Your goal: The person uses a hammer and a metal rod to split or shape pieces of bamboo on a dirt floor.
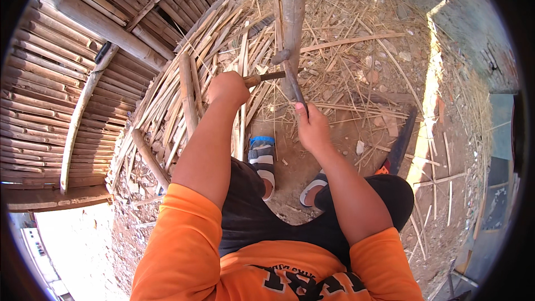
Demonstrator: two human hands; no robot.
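Directions are given from the centre of the view. The left hand (228, 88), at 11 o'clock, is curled into a fist around the wooden handle of a dark blade (272, 76), which is pointed towards 1 o'clock. The right hand (315, 129), at 3 o'clock, is wrapped around the lower handle of a hammer (296, 85), whose head is raised at 12 o'clock, above the blade. An upright post (293, 11) is found at 12 o'clock, crossed in front by the hammer; whether it is touched by the blade cannot be told. Long strips (220, 39) are heaped on the ground at 11 o'clock. A saw (402, 139) is noted at 3 o'clock, beside the right knee. A slatted wall (50, 111) is observed at 9 o'clock.
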